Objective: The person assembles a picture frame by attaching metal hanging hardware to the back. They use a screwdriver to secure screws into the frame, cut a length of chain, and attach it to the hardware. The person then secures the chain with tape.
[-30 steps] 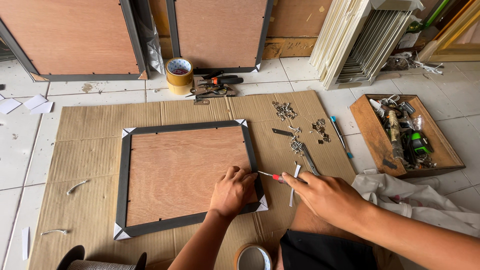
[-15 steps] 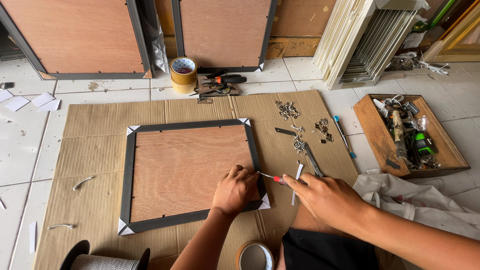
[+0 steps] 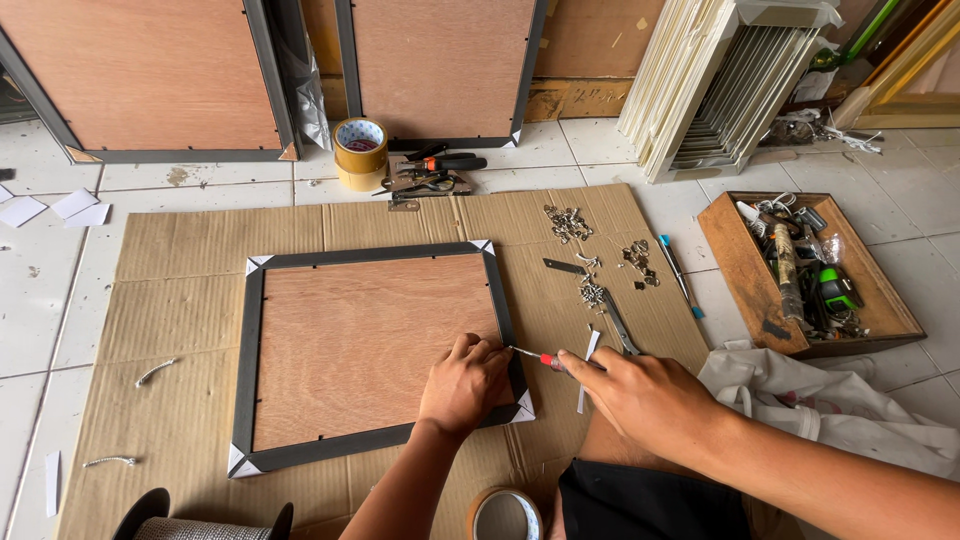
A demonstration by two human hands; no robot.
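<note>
A picture frame [image 3: 250, 330] with a dark border and brown wooden backing lies face down on a sheet of cardboard [image 3: 180, 260]. My left hand [image 3: 465, 385] presses on the backing near the frame's right edge, fingers bent at that edge. My right hand [image 3: 645, 395] holds a small screwdriver [image 3: 540, 358] with a red handle, its metal tip pointing left at the frame's right side beside my left fingers.
Small metal hardware [image 3: 570, 222] and a blade [image 3: 620, 325] lie on the cardboard to the right. A wooden tool box [image 3: 745, 285] and white cloth [image 3: 830, 400] sit right. Tape rolls [image 3: 360, 150], pliers [image 3: 430, 175] and leaning frames [image 3: 440, 70] lie beyond.
The view has shifted slightly, so the frame sits a little more to the right. Both hands stay at the frame's right edge with the screwdriver.
</note>
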